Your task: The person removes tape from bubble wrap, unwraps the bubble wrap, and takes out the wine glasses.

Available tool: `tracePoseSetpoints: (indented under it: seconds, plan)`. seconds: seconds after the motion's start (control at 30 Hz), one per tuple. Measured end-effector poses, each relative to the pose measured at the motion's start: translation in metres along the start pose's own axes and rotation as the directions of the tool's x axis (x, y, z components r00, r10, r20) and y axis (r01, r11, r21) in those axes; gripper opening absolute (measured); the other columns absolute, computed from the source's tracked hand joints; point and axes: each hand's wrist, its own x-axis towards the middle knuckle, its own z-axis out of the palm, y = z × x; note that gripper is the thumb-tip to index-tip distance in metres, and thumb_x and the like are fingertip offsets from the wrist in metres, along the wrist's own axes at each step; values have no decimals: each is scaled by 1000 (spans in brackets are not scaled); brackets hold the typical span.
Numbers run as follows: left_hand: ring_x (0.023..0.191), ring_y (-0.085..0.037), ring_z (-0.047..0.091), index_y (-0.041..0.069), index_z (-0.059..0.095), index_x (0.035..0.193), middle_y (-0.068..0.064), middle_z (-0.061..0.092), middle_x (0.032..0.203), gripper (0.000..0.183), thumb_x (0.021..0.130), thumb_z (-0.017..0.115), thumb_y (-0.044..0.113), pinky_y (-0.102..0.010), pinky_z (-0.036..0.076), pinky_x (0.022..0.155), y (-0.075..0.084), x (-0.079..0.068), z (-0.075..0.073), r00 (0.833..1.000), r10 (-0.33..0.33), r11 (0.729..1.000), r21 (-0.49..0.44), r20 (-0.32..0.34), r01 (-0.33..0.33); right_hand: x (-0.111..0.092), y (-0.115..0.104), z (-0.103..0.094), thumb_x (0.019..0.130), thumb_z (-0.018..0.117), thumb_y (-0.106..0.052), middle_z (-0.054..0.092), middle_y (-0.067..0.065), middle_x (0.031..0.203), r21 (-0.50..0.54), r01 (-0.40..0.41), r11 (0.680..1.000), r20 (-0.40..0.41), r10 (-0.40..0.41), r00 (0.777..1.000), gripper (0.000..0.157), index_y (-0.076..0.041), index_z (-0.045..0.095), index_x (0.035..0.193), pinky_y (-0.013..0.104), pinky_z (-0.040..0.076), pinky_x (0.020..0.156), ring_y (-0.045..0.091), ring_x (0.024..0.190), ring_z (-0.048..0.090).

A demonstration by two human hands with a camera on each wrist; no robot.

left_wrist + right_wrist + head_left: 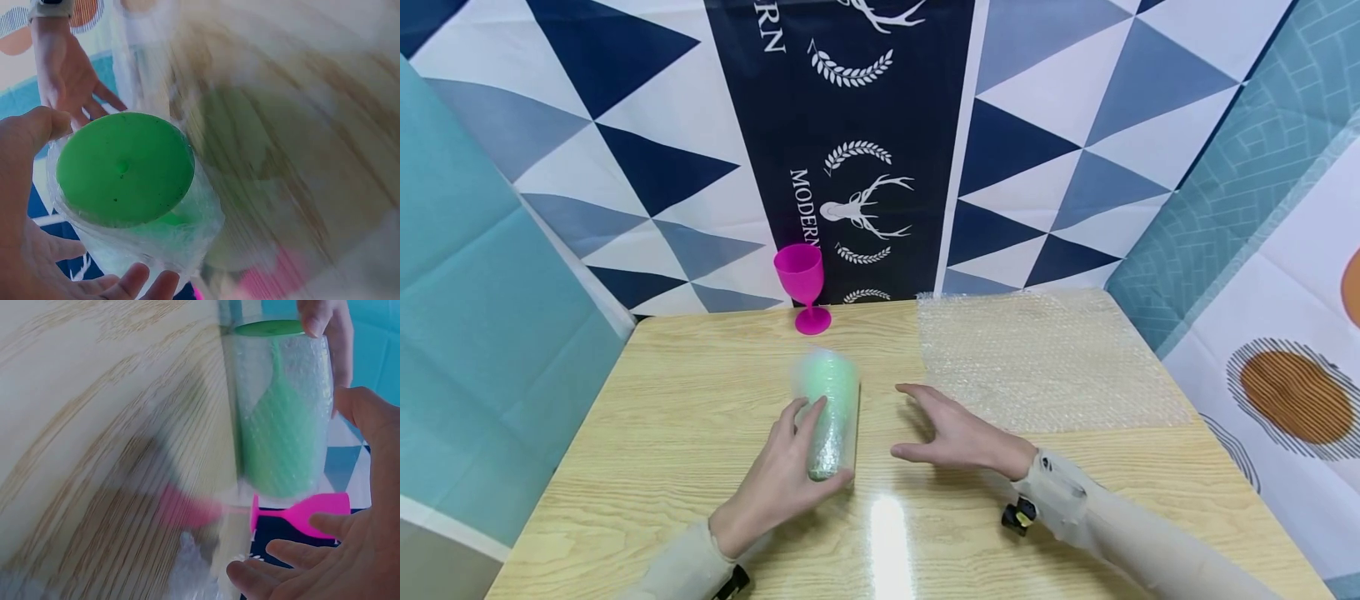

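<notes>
A green goblet [278,437] lies on its side on the table, rolled in clear bubble wrap, its round foot [125,169] facing the near edge. My left hand [786,475] holds the wrapped goblet, with the thumb at the foot end and the fingers curved over its left side. To the right, my right hand [951,429] hovers apart from the bundle, fingers spread and holding nothing. Behind the bundle a pink goblet [801,279] stands upright near the table's back edge.
A flat sheet of bubble wrap [1037,358] covers the back right of the wooden table [647,433]. Patterned cloth [865,125] hangs just behind the table, with more cloth at both sides.
</notes>
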Motion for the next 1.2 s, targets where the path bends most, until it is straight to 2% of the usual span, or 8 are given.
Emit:
tracePoseSetpoints:
  seconds: [0.13, 0.37, 0.5, 0.6, 0.73, 0.87, 1.0, 1.2]
  plan:
    - [138, -43, 47, 13, 30, 162, -25, 34, 158, 110, 77, 84, 58, -59, 53, 103, 10, 0, 4, 1000, 8, 1000, -15, 19, -7, 3, -4, 2, 87, 75, -58, 42, 19, 160, 3, 8, 1000, -6, -8, 1000, 99, -5, 34, 159, 55, 37, 120, 36, 147, 42]
    - [135, -40, 50, 10, 34, 160, -25, 38, 155, 111, 74, 87, 57, -51, 55, 102, 21, 0, 12, 995, 102, 995, -18, 4, -102, 6, -11, 6, 89, 73, -57, 39, 18, 162, 65, -5, 998, 4, 5, 1000, 99, -6, 29, 161, 53, 47, 112, 39, 136, 54]
    - [135, -38, 50, 9, 33, 160, -24, 38, 156, 112, 75, 85, 62, -50, 56, 102, 27, 0, 16, 992, 129, 991, -20, 13, -129, 7, -13, 8, 91, 70, -58, 36, 15, 164, 106, -26, 994, 0, 26, 1000, 98, -7, 25, 162, 51, 52, 107, 37, 132, 59]
    - [135, -37, 50, 9, 32, 160, -23, 37, 157, 114, 75, 81, 67, -49, 56, 102, 30, 1, 17, 990, 139, 990, -7, 22, -139, 8, -15, 9, 93, 69, -55, 36, 15, 164, 163, -44, 986, -5, 45, 999, 94, -8, 25, 162, 47, 55, 104, 36, 130, 61]
    - [133, -38, 52, 7, 33, 160, -24, 38, 155, 115, 75, 82, 68, -49, 56, 102, 32, 2, 19, 985, 173, 985, 7, 7, -173, 9, -16, 10, 95, 71, -48, 36, 19, 162, 264, -69, 962, -1, 72, 997, 90, -8, 26, 162, 39, 60, 96, 34, 124, 64]
    - [129, -38, 54, 6, 35, 158, -24, 41, 153, 115, 73, 84, 66, -47, 56, 101, 32, 3, 19, 978, 207, 978, 28, -15, -206, 8, -16, 12, 94, 72, -49, 43, 20, 156, 279, -99, 955, 2, 102, 995, 90, -10, 28, 161, 32, 62, 88, 28, 115, 70]
    - [125, -35, 56, 7, 36, 158, -22, 43, 152, 114, 74, 82, 69, -45, 57, 100, 32, 3, 19, 976, 218, 975, 47, -22, -217, 7, -15, 14, 91, 75, -49, 47, 20, 152, 289, -116, 950, 4, 120, 993, 93, -11, 28, 161, 30, 63, 82, 25, 110, 72]
    - [128, -33, 54, 10, 36, 159, -18, 45, 154, 111, 77, 78, 71, -48, 53, 104, 31, 3, 14, 980, 197, 979, 44, -8, -197, 6, -12, 17, 90, 79, -41, 48, 21, 151, 371, -123, 921, 17, 126, 992, 94, -10, 27, 161, 30, 63, 84, 26, 110, 72]
